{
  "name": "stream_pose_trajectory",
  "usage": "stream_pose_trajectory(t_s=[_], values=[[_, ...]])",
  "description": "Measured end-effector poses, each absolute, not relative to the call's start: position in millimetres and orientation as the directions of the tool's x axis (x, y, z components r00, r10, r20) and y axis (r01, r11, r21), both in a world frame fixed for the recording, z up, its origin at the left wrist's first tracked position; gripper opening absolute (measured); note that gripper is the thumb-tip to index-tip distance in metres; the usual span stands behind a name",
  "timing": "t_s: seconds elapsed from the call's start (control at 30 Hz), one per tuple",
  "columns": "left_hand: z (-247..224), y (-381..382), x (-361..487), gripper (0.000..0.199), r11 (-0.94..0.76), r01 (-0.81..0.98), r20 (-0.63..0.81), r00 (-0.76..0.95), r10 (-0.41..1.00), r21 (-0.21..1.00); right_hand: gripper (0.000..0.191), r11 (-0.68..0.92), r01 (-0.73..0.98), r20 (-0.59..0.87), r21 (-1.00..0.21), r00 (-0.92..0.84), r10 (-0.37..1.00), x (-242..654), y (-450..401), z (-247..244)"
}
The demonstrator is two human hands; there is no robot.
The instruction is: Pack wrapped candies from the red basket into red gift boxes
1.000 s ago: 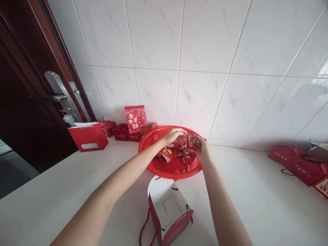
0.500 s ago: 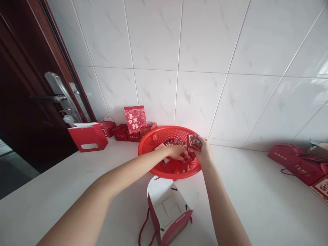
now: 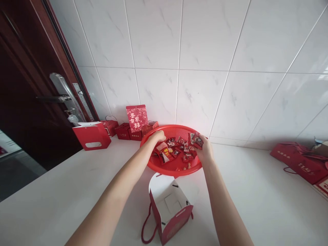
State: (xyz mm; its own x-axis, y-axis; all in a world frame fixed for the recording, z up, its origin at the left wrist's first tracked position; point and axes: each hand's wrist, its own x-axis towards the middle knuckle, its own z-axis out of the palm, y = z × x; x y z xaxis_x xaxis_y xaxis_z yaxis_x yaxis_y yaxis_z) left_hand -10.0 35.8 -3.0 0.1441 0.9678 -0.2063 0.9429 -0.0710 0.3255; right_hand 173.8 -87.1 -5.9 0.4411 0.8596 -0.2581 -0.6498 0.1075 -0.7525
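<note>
A red plastic basket (image 3: 174, 172) with perforated walls holds several wrapped candies (image 3: 186, 149), a larger red-and-yellow packet (image 3: 166, 153) and a few peanuts (image 3: 189, 165). Inside its back left wall is my left hand (image 3: 159, 136), fingers curled; what they hold, if anything, is hidden. My right hand (image 3: 205, 148), at the right rim, is closed on some red wrapped candies (image 3: 196, 139). In front of the basket stands an open red gift box (image 3: 176, 223) with a white inside and a red cord handle (image 3: 147, 232); its floor shows no candies.
To the left stand a red bag with a window (image 3: 93, 136), small red boxes (image 3: 123, 131) and an upright red printed bag (image 3: 137, 118). More red boxes (image 3: 299, 160) lie at the right. A tiled wall (image 3: 205, 51) rises behind the white table (image 3: 243, 184); a dark door (image 3: 23, 68) is at left.
My left hand has moved from the candies in the middle to the basket's back left side, uncovering the red-and-yellow packet. My right hand stays at the right rim with its candies.
</note>
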Motion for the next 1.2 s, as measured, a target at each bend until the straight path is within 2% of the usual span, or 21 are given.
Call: stream_pose_trajectory(t_s=[0.1, 0.23, 0.5, 0.83, 1.2], values=[[-2, 34, -9, 0.025, -0.004, 0.983, -0.388, 0.077, 0.919, 0.184, 0.008, 0.101, -0.648, -0.263, -0.755, 0.44, 0.858, 173, -89, -4], [0, 30, -6, 0.023, -0.01, 0.997, -0.493, 0.05, 0.869, 0.083, 0.007, 0.1, -0.643, -0.258, -0.759, 0.439, 0.86, 173, -90, -2], [-6, 30, -9, 0.024, -0.082, 0.996, -0.593, 0.093, 0.8, 0.046, 0.007, 0.105, -0.632, -0.246, -0.768, 0.443, 0.862, 174, -89, -5], [-12, 34, -14, 0.022, -0.1, 0.984, -0.652, 0.171, 0.739, 0.145, 0.008, 0.13, -0.601, -0.203, -0.789, 0.454, 0.867, 175, -85, -10], [-13, 35, -12, 0.025, -0.122, 0.961, -0.639, 0.257, 0.725, 0.248, 0.007, 0.109, -0.617, -0.227, -0.779, 0.441, 0.868, 174, -88, -6]])
